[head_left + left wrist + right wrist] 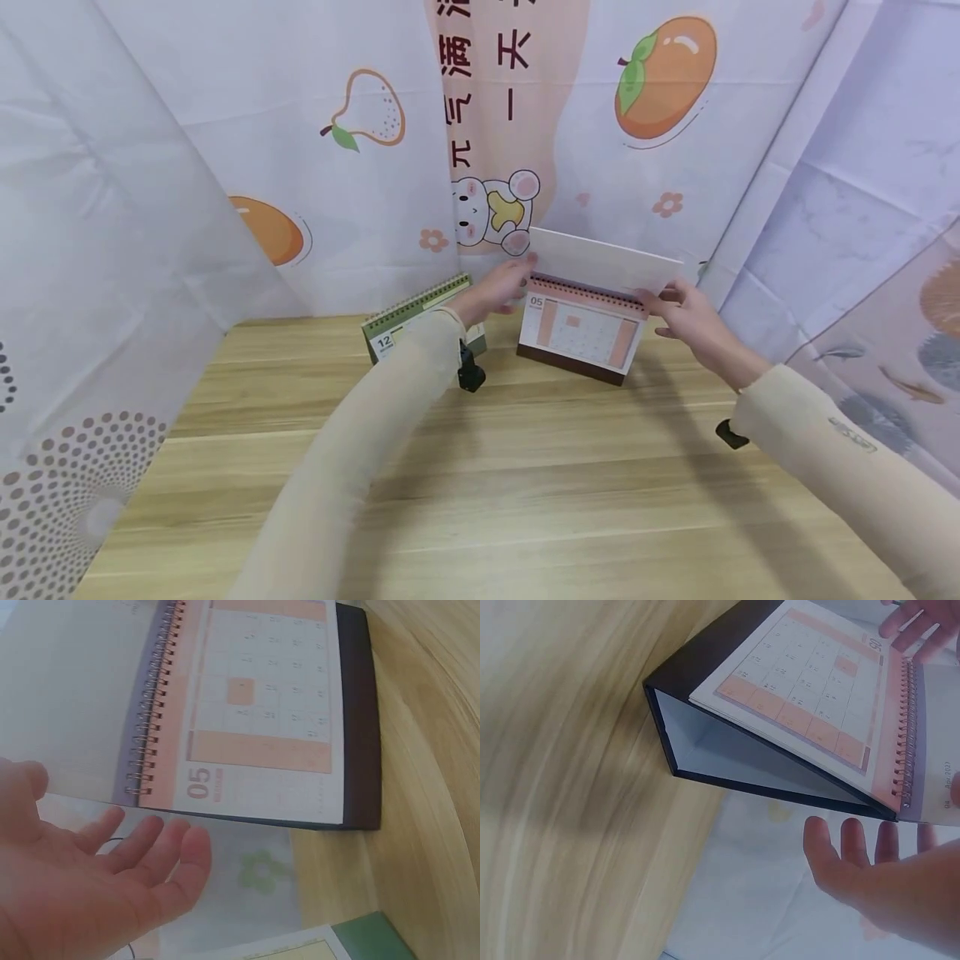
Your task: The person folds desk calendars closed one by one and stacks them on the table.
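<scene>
A pink spiral-bound desk calendar (581, 329) stands upright on its dark brown base, its 05 page facing me. Above the coil, a pale page (603, 260) is lifted up. My left hand (497, 293) holds that page at its left edge; in the left wrist view the thumb (31, 780) lies on the page, and the loosely bent fingers are past the edge. At the opposite edge my right hand (692, 323) pinches the page near the coil. The right wrist view shows its fingers (823, 847) behind the calendar, the thumb mostly cut off.
A green desk calendar (386, 342) showing 12 stands to the left, partly hidden by my left sleeve (397, 400). Both calendars are on a wooden table (487, 500), close to a printed curtain (300, 167) along the back.
</scene>
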Motion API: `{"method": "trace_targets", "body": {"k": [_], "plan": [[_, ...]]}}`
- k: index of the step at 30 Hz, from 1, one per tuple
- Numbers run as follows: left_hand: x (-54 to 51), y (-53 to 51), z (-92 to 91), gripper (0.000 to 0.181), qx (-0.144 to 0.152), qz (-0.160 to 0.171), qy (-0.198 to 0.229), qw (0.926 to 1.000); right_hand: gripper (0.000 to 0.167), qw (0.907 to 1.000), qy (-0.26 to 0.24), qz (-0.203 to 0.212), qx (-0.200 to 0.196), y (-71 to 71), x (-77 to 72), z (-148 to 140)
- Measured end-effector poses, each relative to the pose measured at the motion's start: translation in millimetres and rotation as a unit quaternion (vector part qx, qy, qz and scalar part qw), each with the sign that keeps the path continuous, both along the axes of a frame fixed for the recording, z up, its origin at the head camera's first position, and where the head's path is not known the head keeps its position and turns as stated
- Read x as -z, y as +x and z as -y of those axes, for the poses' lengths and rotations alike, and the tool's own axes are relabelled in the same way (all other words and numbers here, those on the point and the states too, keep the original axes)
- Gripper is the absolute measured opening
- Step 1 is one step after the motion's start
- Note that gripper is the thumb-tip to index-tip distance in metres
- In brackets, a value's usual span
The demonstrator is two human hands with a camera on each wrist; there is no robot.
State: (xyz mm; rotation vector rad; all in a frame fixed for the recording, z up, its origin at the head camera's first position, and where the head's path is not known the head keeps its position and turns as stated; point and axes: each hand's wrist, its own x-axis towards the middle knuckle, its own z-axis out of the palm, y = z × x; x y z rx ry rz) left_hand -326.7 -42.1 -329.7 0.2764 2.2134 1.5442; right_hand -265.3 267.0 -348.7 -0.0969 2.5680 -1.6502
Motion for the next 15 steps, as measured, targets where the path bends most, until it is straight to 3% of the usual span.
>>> {"method": "trace_targets", "body": {"k": [8,11,15], "plan": [[-4.7,6.1,9.1,0.082,-0.004,0.018,0.029,0.9994,0.051,0.9910,-0.121,0.056,-0.005,19.7,5.4,-5],[-4.7,6.4,11.7,0.081,0.004,0.020,0.038,0.9991,0.044,0.9743,-0.210,0.074,-0.029,26.9,6.9,-9],[-5.7,6.7,14.5,0.078,0.012,0.017,0.065,0.9977,0.046,0.9433,-0.307,0.095,-0.082,31.6,7.5,-13]]}}
